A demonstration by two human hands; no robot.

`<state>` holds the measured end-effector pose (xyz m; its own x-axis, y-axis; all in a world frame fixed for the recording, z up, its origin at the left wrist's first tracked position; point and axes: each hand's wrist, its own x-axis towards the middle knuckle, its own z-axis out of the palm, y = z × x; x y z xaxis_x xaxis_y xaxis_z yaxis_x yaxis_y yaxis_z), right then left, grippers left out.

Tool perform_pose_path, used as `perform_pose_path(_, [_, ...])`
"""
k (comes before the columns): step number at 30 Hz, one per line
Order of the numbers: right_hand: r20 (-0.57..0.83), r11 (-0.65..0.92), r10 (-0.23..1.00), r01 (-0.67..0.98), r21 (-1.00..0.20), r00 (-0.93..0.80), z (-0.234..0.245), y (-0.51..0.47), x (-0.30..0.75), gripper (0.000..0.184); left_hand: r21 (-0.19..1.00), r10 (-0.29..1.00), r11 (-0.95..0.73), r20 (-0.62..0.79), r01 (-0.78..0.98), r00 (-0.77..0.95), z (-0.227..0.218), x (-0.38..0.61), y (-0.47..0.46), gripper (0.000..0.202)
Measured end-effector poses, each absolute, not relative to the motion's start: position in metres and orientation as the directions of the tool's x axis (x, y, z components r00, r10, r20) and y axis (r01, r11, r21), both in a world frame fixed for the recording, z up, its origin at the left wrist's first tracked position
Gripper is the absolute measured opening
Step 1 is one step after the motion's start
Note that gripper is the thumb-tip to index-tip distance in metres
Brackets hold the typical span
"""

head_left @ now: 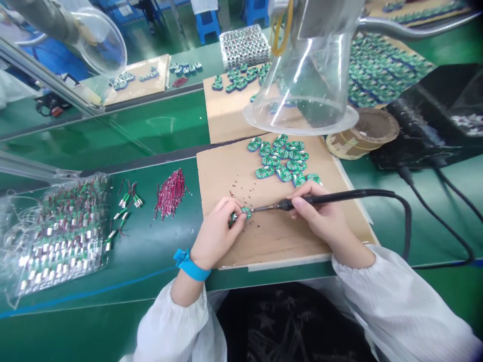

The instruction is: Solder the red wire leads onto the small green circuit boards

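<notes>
**Left hand:** The left hand (pixel 217 236) pinches a small green circuit board (pixel 246 212) between thumb and fingers. A blue wristband (pixel 191 265) sits on this wrist, and a white sleeve (pixel 169 327) covers the arm.

**Right hand:** The right hand (pixel 320 216) holds a black soldering iron (pixel 320 199) like a pen. Its cable goes away to the right.

**Both hands:** They are apart but near each other, and they do not touch. Both are above the near edge of the cardboard sheet (pixel 287 241).

**Iron tip:** The tip is just beside the small board. I cannot tell if it touches.

**On the cardboard:** A group of green circuit boards (pixel 281 161) lies on the far part, and dark specks (pixel 236 186) are scattered near the left hand.

**Left of the hands:** On the green bench mat (pixel 151 130) lie a bundle of red wires (pixel 170 193) and a few loose wired parts (pixel 128 196). Farther left is a clear plastic bag of wired boards (pixel 64 236).

**Far side:** A clear plastic fume hood (pixel 302 85) hangs above a second cardboard sheet (pixel 230 115), which also carries green boards.

**Right side:** A round tip-cleaning pot (pixel 362 131) stands beside a black soldering station (pixel 426 115).
</notes>
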<state>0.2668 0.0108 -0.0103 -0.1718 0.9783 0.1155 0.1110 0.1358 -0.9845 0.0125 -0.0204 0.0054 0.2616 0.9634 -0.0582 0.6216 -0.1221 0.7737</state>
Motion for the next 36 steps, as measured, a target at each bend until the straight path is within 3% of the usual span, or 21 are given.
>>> perform_pose_path(10, [0.101, 0.106, 0.994, 0.097, -0.99, -0.049, -0.017, 0.01, 0.267, 0.021, 0.791, 0.969, -0.128, -0.03, 0.598, 0.246, 0.0, 0.014, -0.022, 0.01])
perform_pose_path(16, [0.146, 0.147, 0.987, -0.02, -0.989, 0.072, -0.023, 0.015, 0.268, 0.013, 0.8, 0.956, -0.112, -0.075, 0.59, 0.284, 0.001, 0.007, -0.021, 0.006])
perform_pose_path(17, [0.141, 0.144, 0.986, -0.038, -0.989, 0.084, -0.023, 0.015, 0.269, 0.012, 0.802, 0.948, -0.11, -0.092, 0.588, 0.304, 0.002, 0.004, -0.021, 0.003])
perform_pose_path(24, [0.104, 0.114, 0.986, -0.068, -0.991, 0.133, -0.022, 0.016, 0.268, 0.01, 0.761, 0.83, -0.249, -0.151, 0.599, 0.537, 0.023, -0.017, -0.024, 0.034])
perform_pose_path(27, [0.103, 0.112, 0.985, -0.059, -0.992, 0.138, -0.024, 0.016, 0.268, 0.01, 0.755, 0.747, -0.311, -0.181, 0.577, 0.639, 0.046, -0.049, -0.002, 0.031])
perform_pose_path(30, [0.112, 0.121, 0.983, -0.052, -0.991, 0.146, -0.026, 0.016, 0.268, 0.012, 0.634, 0.881, -0.323, -0.069, 0.703, 0.467, 0.071, -0.097, 0.039, 0.03])
perform_pose_path(33, [0.125, 0.136, 0.98, -0.063, -0.989, 0.152, -0.026, 0.017, 0.267, 0.013, 0.341, 0.977, -0.145, 0.199, 0.929, 0.08, 0.077, -0.12, 0.083, 0.062])
perform_pose_path(34, [0.14, 0.152, 0.977, -0.063, -0.986, 0.16, -0.026, 0.017, 0.266, 0.013, 0.254, 0.97, -0.081, 0.244, 0.964, 0.018, 0.072, -0.115, 0.095, 0.062])
perform_pose_path(36, [0.197, 0.212, 0.959, -0.052, -0.976, 0.202, -0.026, 0.017, 0.264, 0.013, 0.231, 0.969, -0.11, 0.24, 0.967, 0.053, 0.051, -0.085, 0.11, 0.051])
